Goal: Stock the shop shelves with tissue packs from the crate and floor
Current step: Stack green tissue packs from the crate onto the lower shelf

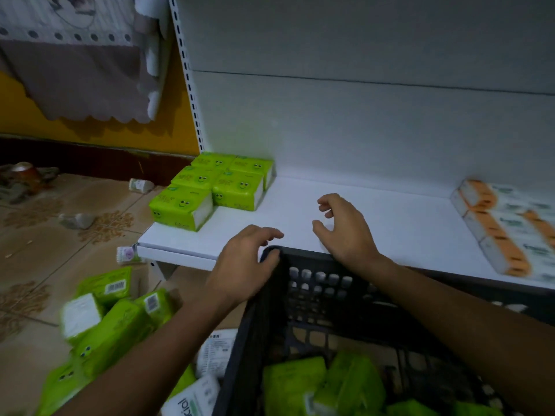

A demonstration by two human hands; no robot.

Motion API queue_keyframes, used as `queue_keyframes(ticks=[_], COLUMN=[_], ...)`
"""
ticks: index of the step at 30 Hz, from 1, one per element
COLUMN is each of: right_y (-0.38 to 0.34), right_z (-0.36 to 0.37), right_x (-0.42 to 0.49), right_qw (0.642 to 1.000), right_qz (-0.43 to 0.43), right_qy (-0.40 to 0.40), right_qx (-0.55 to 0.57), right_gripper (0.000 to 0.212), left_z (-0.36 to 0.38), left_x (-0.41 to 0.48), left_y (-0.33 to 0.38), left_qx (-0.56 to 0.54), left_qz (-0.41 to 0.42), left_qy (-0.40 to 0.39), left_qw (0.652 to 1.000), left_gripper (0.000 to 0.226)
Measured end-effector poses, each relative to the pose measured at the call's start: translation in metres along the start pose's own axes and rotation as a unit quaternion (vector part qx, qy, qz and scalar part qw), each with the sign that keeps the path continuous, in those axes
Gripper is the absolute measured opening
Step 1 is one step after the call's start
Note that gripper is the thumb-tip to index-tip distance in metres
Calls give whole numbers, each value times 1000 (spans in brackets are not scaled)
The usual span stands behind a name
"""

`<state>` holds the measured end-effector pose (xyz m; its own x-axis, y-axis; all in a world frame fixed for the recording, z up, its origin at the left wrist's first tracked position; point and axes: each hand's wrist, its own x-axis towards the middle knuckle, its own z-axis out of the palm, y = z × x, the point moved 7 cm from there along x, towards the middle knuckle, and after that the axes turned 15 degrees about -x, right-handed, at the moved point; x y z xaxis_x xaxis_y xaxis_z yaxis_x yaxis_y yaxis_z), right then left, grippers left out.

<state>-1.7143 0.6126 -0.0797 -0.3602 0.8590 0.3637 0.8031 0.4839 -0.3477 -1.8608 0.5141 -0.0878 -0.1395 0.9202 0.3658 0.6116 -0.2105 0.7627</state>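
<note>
Tissue packs (295, 385) lay in the crate (318, 283) at six o'clock, others on the floor at eight and the shelf (390, 223) at ten, while the left hand (243, 259) and right hand (345, 226) hovered loosely curled and empty, seemingly between placements, next needing a reach down.

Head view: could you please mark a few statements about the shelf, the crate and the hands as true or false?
1. The shelved green packs sit at the left end of the shelf. True.
2. The right hand holds a pack. False: it holds nothing.
3. The black crate is empty. False: loose green packs lie in it.
4. Orange-and-white packs lie at the shelf's right end. True.
</note>
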Motion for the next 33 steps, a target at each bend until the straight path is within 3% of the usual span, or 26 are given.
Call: queue_keyframes(ticks=[4, 6, 9, 12, 15, 22, 25, 27, 29, 31, 33], right_y=[7, 11, 22, 33, 59, 113, 118, 111, 112, 112, 108], right_z=[-28, -27, -4, 29, 58, 92, 108, 111, 112, 107, 90], right_x=[-46, -68, -98, -124, -141, -174, -192, -198, -199, -199, -195], right_qw=[997, 996, 995, 973, 945, 875, 837, 817, 815, 814, 821], right_qz=[-54, -74, -64, -70, 0, 135, 190, 197, 220, 253, 277], right_qy=[62, 52, -65, -201, -314, -460, -502, -510, -491, -468, -461], right_qx=[1, -14, -33, -91, -89, -63, 104, 182, 214, 231, 191], right_gripper=[30, 25, 22, 23, 29, 43, 57, 39, 31, 40, 34], left_z=[35, 50, 73, 96, 115, 156, 163, 166, 165, 165, 162], left_x=[-21, -30, -44, -63, -85, -143, -158, -161, -160, -153, -141], left_y=[39, 40, 27, 10, -5, -20, -22, -23, -22, -21, -19], left_qx=[44, 53, 55, 70, 78, 150, 141, 125, 96, 54, 25], left_qz=[55, 45, -7, -64, -120, -236, -278, -301, -324, -341, -331], left_qy=[-103, -138, -181, -247, -312, -474, -492, -482, -455, -411, -363], left_qw=[992, 988, 982, 964, 939, 835, 813, 813, 824, 844, 871], left_gripper=[33, 32, 24, 21, 23, 53, 70, 76, 79, 72, 63])
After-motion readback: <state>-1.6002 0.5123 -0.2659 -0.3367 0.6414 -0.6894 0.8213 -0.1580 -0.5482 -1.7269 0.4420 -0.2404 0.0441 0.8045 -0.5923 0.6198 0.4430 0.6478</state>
